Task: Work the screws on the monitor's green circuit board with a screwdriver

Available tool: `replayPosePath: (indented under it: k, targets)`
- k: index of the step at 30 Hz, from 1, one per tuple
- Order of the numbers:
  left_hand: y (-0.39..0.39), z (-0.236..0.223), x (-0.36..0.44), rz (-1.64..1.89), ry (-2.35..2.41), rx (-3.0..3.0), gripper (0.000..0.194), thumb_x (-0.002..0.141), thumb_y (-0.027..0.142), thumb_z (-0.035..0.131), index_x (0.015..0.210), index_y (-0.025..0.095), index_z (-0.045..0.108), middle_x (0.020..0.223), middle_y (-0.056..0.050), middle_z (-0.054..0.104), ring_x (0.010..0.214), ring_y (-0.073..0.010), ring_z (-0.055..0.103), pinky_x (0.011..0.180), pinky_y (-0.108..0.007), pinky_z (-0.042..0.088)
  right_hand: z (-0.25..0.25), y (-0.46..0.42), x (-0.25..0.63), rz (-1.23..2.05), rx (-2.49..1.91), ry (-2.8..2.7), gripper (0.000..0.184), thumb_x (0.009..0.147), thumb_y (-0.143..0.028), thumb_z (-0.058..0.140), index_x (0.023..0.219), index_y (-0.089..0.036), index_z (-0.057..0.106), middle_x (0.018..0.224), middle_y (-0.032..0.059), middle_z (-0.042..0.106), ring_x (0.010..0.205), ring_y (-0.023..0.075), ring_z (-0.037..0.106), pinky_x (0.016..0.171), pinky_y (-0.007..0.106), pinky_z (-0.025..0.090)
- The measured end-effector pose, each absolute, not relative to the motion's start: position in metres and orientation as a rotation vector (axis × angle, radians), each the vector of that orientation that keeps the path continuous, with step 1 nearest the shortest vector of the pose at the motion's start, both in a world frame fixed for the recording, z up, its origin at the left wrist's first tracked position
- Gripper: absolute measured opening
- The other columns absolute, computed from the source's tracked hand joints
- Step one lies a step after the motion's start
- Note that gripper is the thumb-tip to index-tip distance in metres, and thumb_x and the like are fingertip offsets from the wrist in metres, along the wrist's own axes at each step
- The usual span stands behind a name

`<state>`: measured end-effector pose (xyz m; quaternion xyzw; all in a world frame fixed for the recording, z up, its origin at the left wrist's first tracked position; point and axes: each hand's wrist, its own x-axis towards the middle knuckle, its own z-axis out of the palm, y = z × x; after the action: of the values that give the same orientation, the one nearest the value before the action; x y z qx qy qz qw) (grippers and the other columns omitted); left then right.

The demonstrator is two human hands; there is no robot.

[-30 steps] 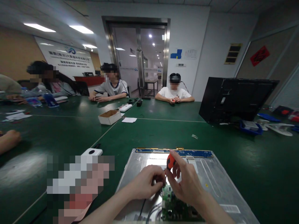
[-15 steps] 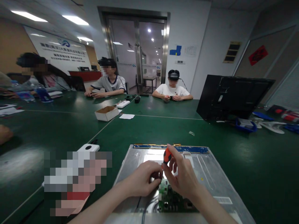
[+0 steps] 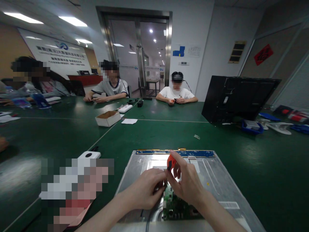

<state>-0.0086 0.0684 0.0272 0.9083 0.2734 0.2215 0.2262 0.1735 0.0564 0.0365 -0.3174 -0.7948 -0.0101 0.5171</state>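
My right hand [image 3: 187,180] is closed around the red-orange and black handle of a screwdriver [image 3: 171,162], its forefinger on the top end. The tool stands nearly upright, and its tip is hidden by my fingers. My left hand [image 3: 151,187] is closed in a pinch beside it, at the upper left corner of a green circuit board [image 3: 172,203]; what its fingertips hold, if anything, cannot be seen. Beneath both hands lies a flat silver metal display panel [image 3: 210,172]. A narrow blue circuit strip [image 3: 152,152] runs along the panel's far edge, and a dark cable [image 3: 148,222] passes below my left wrist.
Left of the panel lie a white device [image 3: 89,155] and a partly blurred pink item [image 3: 83,215]. Farther off are an open cardboard box [image 3: 107,120], a black monitor casing [image 3: 238,98] and a blue tray [image 3: 252,129]. Several people sit around the green table [image 3: 166,135].
The handle's black patches show at a different angle, so the screwdriver has turned a little in my right hand. Both hands stay at nearly the same spot; the whole view has shifted slightly.
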Motion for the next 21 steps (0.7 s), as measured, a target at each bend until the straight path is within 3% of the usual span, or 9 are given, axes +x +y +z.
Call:
replayPosePath:
  k: [11, 21]
  targets:
    - [0.071, 0.0227, -0.0095, 0.583, 0.763, 2.419, 0.018, 0.076, 0.007, 0.052, 0.088, 0.019, 0.058, 0.08, -0.002, 0.063, 0.071, -0.0183, 0.054, 0.066, -0.027, 0.041, 0.0355, 0.056, 0.175, 0.039, -0.739, -1.945, 0.052, 0.099, -0.021, 0.041, 0.148, -0.018, 0.026, 0.08, 0.0023, 0.066, 0.05, 0.0149, 0.057, 0.044, 0.028, 0.042]
    - [0.0723, 0.0228, -0.0108, 0.576, 0.778, 2.424, 0.019, 0.072, 0.007, 0.051, 0.085, 0.019, 0.056, 0.081, -0.002, 0.062, 0.071, -0.0181, 0.054, 0.065, -0.027, 0.041, 0.0342, 0.056, 0.1744, 0.023, -0.751, -1.932, 0.053, 0.098, -0.02, 0.042, 0.148, -0.018, 0.026, 0.076, 0.0007, 0.064, 0.049, 0.0148, 0.057, 0.044, 0.028, 0.044]
